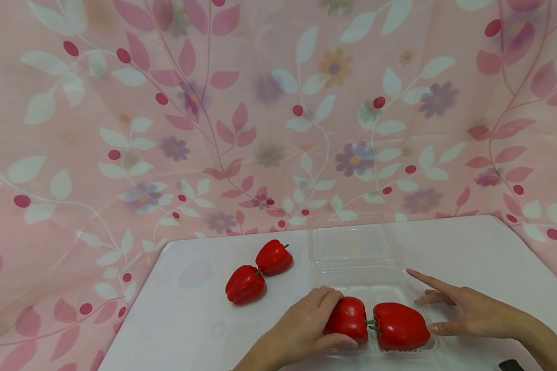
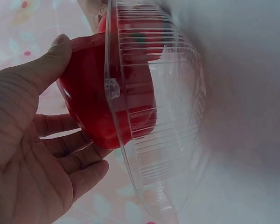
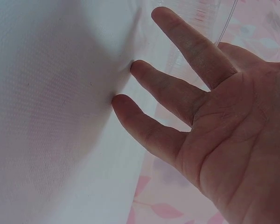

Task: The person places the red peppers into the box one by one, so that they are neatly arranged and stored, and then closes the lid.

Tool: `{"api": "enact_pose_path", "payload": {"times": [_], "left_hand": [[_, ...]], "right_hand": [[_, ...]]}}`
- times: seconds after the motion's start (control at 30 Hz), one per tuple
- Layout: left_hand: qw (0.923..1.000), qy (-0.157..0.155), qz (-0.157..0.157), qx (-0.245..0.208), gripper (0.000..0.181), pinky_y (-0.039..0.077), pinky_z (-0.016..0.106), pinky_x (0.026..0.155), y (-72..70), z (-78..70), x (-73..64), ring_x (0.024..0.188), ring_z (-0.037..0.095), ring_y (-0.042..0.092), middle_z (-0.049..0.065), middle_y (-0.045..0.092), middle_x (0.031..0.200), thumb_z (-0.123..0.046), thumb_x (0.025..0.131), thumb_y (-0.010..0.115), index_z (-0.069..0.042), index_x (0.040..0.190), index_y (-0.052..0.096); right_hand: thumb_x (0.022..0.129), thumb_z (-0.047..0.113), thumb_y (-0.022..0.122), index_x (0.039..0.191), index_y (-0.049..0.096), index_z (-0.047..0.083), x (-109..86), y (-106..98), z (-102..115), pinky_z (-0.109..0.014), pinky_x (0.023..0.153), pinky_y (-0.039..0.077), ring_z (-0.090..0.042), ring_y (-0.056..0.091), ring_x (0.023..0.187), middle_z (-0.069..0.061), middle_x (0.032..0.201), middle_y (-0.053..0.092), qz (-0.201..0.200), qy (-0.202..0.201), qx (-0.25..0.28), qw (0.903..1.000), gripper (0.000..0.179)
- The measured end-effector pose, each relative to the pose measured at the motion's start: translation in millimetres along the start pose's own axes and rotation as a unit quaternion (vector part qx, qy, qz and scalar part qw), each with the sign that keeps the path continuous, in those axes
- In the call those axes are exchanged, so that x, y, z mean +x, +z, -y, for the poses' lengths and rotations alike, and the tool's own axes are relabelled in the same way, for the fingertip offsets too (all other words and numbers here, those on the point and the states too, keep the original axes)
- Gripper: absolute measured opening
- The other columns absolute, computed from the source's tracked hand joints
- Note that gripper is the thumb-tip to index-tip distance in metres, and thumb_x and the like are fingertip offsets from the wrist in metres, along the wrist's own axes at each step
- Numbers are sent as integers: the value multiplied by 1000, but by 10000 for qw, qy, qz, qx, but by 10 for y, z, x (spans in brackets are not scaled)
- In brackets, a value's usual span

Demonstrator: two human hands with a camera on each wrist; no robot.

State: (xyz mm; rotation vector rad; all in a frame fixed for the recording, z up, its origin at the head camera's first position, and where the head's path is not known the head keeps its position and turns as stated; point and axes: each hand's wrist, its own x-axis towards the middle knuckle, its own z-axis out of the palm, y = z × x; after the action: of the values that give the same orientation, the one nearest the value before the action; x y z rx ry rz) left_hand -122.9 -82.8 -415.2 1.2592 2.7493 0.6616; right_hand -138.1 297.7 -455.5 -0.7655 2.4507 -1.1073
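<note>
My left hand (image 1: 306,327) grips a red bell pepper (image 1: 351,320) with thumb and fingers around its outer end. In the left wrist view that pepper (image 2: 88,88) sits partly inside a clear plastic clamshell box (image 2: 172,135), behind its ribbed wall. A second red bell pepper (image 1: 401,327) lies in the box's right half, their green stems meeting in the middle. Beside the box's right edge is my right hand (image 1: 473,312), fingers spread, its thumb right at the second pepper's end. Fingertips (image 3: 123,103) of this hand meet the white tabletop in the right wrist view.
Two more red bell peppers (image 1: 246,285) (image 1: 274,257) lie together on the white table (image 1: 181,309), left of the box. The box's clear lid (image 1: 353,245) is folded back toward the floral curtain (image 1: 260,129). A small dark object (image 1: 510,365) shows at the bottom right.
</note>
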Motion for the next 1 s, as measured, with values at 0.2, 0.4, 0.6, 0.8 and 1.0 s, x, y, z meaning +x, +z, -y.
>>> {"api": "enact_pose_path", "payload": {"times": [0.2,0.4,0.6,0.8,1.0], "left_hand": [[9997,127,32,187,61,46,11,86,58,4,10,110,0,47,-10,51,125,-59,89,61,-22,135,44],[9996,145,131,203,61,46,12,87,98,20,20,111,0,47,-10,51,127,-60,90,59,-22,136,43],[9993,122,211,275,60,46,12,88,113,11,25,110,0,48,-10,52,126,-59,90,59,-22,135,44],[9989,145,266,351,61,45,11,88,134,24,28,108,-1,47,-12,51,126,-60,89,61,-23,135,43],[9988,99,365,317,63,44,10,86,144,34,30,107,-2,46,-14,50,125,-59,88,64,-24,135,42]], "right_hand": [[87,31,74,159,17,20,0,-2,-7,-66,75,50,-2,56,112,-10,128,63,24,20,24,10000,92],[86,31,74,159,17,20,8,0,-5,-66,75,50,1,55,112,-10,129,63,28,53,60,10000,93],[87,32,74,159,16,19,0,0,-3,-61,74,52,-1,56,112,-9,128,63,4,-34,-78,10000,93],[88,31,74,159,16,19,-5,0,-7,-61,75,52,-1,56,113,-8,128,63,5,-41,-59,10000,92],[86,32,74,159,17,20,5,-2,-8,-67,75,50,-1,55,112,-6,127,64,20,18,-32,10000,93]]}}
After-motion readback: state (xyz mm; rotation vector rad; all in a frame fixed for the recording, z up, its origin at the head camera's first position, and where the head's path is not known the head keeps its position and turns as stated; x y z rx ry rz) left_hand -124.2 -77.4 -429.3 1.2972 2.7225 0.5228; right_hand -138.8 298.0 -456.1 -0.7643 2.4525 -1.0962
